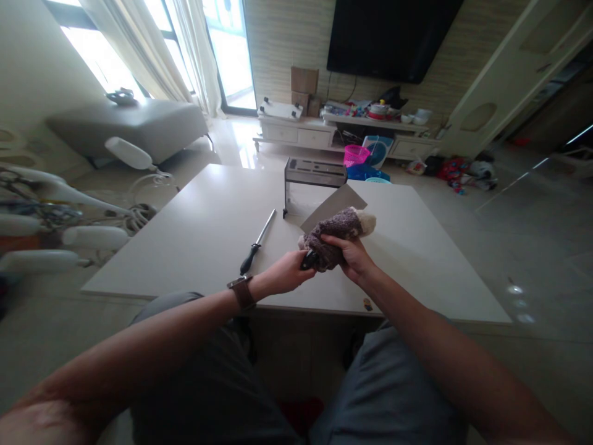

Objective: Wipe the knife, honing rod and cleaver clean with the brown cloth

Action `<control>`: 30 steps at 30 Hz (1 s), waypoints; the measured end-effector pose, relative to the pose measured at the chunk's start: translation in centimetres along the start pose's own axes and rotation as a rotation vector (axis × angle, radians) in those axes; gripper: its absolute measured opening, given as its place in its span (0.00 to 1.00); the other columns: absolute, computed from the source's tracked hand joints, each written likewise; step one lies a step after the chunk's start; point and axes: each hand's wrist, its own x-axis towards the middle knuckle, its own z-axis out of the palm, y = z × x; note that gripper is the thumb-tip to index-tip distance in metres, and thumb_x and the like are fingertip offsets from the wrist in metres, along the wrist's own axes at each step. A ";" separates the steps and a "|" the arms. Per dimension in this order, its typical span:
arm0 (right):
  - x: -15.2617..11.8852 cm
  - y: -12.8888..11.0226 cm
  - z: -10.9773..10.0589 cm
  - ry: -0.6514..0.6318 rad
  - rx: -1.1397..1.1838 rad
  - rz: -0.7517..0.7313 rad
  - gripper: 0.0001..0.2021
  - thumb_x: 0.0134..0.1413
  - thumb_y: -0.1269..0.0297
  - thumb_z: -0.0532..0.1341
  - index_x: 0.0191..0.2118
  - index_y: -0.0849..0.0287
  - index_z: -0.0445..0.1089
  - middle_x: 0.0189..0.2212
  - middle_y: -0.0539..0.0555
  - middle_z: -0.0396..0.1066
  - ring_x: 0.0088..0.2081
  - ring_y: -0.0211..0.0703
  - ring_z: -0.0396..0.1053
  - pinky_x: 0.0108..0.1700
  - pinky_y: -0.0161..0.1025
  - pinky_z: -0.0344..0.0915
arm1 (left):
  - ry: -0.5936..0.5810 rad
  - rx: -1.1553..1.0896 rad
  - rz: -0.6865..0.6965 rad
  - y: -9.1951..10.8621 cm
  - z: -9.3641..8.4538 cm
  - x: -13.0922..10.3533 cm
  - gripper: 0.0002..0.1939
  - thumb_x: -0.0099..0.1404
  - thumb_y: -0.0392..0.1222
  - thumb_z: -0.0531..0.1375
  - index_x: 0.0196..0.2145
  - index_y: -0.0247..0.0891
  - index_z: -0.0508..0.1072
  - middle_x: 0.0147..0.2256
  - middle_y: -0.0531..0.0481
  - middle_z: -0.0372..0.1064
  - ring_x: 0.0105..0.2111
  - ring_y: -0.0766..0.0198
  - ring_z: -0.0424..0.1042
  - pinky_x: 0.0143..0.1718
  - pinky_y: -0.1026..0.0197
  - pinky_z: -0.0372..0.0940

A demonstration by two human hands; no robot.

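Over the white table (pixel 208 228), my left hand (pixel 291 272) is closed on the black handle (pixel 309 260) of a wide-bladed cleaver. Its grey blade (pixel 334 207) slants up and to the right. My right hand (pixel 354 256) grips a purple-brown cloth (pixel 340 228) with a cream end, bunched against the blade near the handle. The cloth hides the lower part of the blade. A sharpening rod (pixel 259 242) with a black handle lies to the left of my hands. Behind the blade stands a knife block (pixel 315 172) with a dark slotted top and clear sides.
A small sticker (pixel 367 304) is on the table's near edge. Beyond the table are a pink basket (pixel 356 154) and a low white cabinet (pixel 306 133) with clutter on it. White padded equipment (pixel 95 237) stands at the left.
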 end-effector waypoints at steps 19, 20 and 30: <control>0.0 0.0 -0.1 -0.004 -0.004 0.006 0.20 0.33 0.74 0.76 0.38 0.59 0.78 0.39 0.52 0.83 0.41 0.47 0.81 0.46 0.41 0.79 | -0.001 -0.008 -0.014 0.2 -0.1 -0.1 0.08 0.65 0.44 0.58 0.34 0.36 0.72 0.28 0.52 0.70 0.25 0.66 0.63 0.27 0.62 0.57; 0.0 0.0 -0.1 -0.004 -0.005 0.009 0.21 0.33 0.74 0.76 0.39 0.59 0.78 0.39 0.52 0.83 0.41 0.47 0.81 0.46 0.41 0.79 | -0.003 -0.008 -0.016 0.2 -0.1 -0.1 0.08 0.65 0.44 0.58 0.34 0.36 0.72 0.28 0.52 0.70 0.25 0.66 0.63 0.27 0.62 0.57; 0.2 0.2 -0.1 0.000 -0.010 0.012 0.21 0.34 0.73 0.76 0.40 0.59 0.78 0.39 0.52 0.83 0.41 0.46 0.81 0.46 0.39 0.78 | 0.001 -0.002 -0.016 0.1 0.0 0.0 0.08 0.64 0.42 0.58 0.35 0.35 0.73 0.28 0.51 0.70 0.26 0.66 0.64 0.27 0.62 0.57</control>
